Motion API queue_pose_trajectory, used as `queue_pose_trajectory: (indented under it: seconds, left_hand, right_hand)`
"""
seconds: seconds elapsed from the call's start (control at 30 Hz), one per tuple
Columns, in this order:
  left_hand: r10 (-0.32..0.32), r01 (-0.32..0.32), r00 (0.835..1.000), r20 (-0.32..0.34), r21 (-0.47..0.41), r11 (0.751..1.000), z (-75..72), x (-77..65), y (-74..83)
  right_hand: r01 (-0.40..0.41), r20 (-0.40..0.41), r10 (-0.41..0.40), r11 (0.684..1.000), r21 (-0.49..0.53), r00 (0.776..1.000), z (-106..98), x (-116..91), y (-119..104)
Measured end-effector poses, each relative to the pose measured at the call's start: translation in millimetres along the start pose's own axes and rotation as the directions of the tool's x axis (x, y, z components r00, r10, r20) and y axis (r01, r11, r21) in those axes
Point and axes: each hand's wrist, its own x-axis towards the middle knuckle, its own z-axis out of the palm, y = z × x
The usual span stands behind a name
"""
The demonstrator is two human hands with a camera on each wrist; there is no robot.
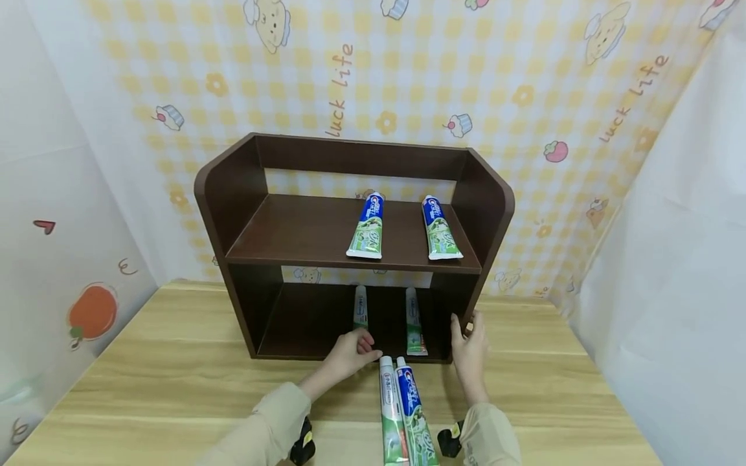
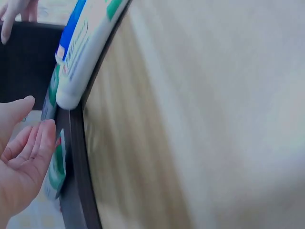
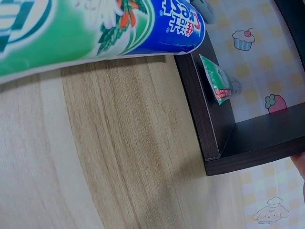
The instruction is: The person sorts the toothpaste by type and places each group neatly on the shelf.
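Note:
My left hand (image 1: 352,355) is at the front edge of the lower shelf, close to a grey-and-green toothpaste tube (image 1: 361,307) lying there. In the left wrist view its fingers are relaxed, the thumb apart, with nothing between them. My right hand (image 1: 470,353) grips the right side panel of the dark brown two-tier shelf (image 1: 355,264), thumb inside and fingers outside. A second grey-and-green tube (image 1: 414,323) lies further right on the lower shelf. In front of the shelf, a white-and-green tube (image 1: 392,408) and a blue-and-green tube (image 1: 415,414) lie side by side.
Two blue-and-green toothpaste tubes (image 1: 368,226) (image 1: 440,230) lie apart on the upper shelf, caps to the back. The shelf stands on a wood-grain table (image 1: 192,382). Behind it hangs a yellow checked cloth (image 1: 396,84), with white sheets at both sides.

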Motion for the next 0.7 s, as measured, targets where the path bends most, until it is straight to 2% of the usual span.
queue_pose_trajectory:
  seconds: [0.2, 0.3, 0.43, 0.7]
  left_hand:
    - [-0.016, 0.018, 0.999, 0.032, -0.073, 0.997, 10.3, -15.8, 1.7]
    - [-0.055, 0.064, 0.995, 0.083, -0.104, 0.993, 14.8, -20.7, 3.8]
    - [-0.134, 0.155, 0.98, 0.145, -0.14, 0.978, 20.7, -27.4, 8.0]
    - [-0.211, 0.238, 0.963, 0.166, -0.164, 0.957, 34.5, -39.5, 17.3]
  right_hand:
    - [-0.001, 0.0, 0.001, 1.0, 0.0, 1.0, -0.6, 0.1, -0.4]
    - [0.003, -0.001, -0.003, 1.0, -0.006, 1.0, -0.4, 1.9, 0.0]
    - [-0.01, 0.009, 0.01, 1.0, -0.002, 1.0, -0.9, 2.6, -0.4]
    - [-0.039, 0.029, 0.039, 0.999, -0.001, 0.999, -1.2, 2.2, -1.4]
